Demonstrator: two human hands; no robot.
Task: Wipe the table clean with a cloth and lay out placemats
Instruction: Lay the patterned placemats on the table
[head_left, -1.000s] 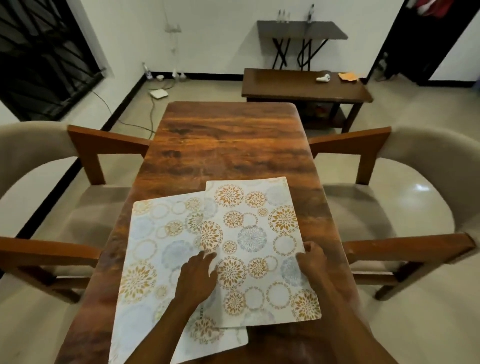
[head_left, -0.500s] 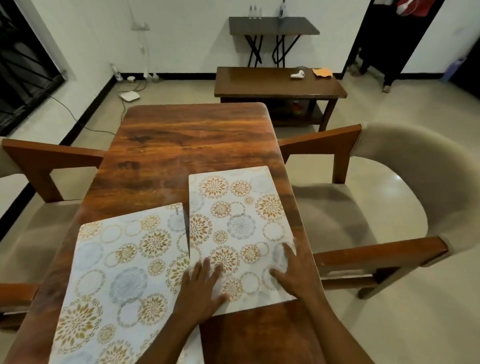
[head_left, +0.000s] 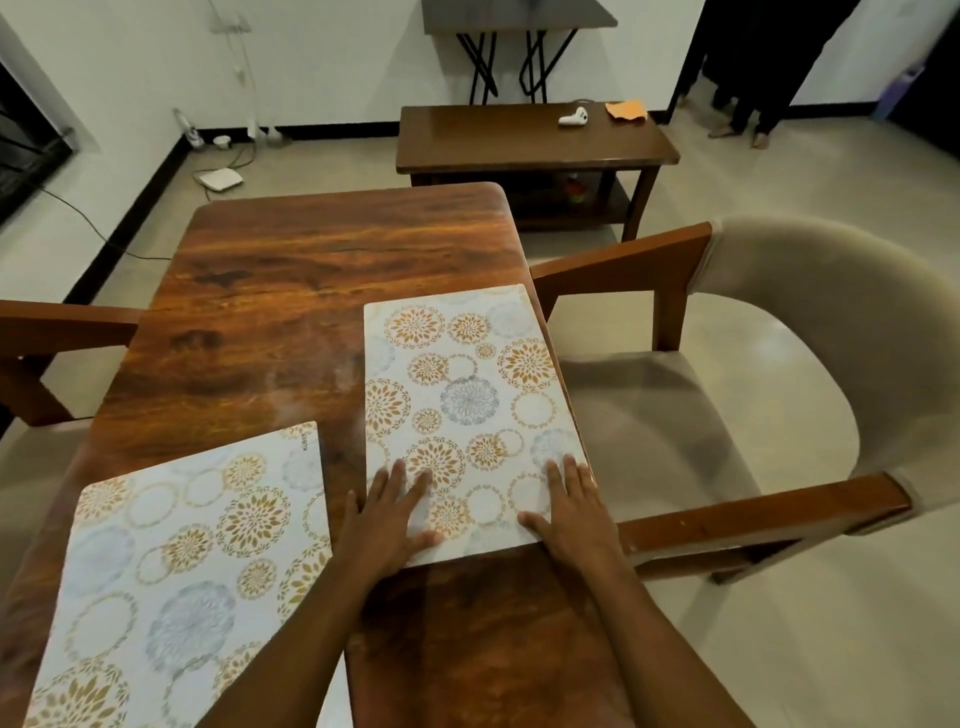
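Two white placemats with gold and grey flower circles lie on the brown wooden table (head_left: 291, 291). The right placemat (head_left: 462, 395) lies along the table's right edge, in front of the right chair. My left hand (head_left: 387, 519) presses flat on its near left corner with straight fingers. My right hand (head_left: 569, 506) presses flat on its near right corner. The left placemat (head_left: 176, 561) lies slanted at the near left, apart from the right one, and no hand touches it. An orange cloth (head_left: 626, 110) lies on the far low table.
A beige chair with wooden arms (head_left: 779, 395) stands close at the table's right; another chair's arm (head_left: 62, 322) shows at the left. A low wooden table (head_left: 535, 140) stands beyond, with a white object (head_left: 571, 117) on it. A person's feet (head_left: 743, 132) show at the far right.
The two placemats overlapped a second ago; now they lie apart. Both hands have slid the right placemat rightward and farther up the table, to its right edge.
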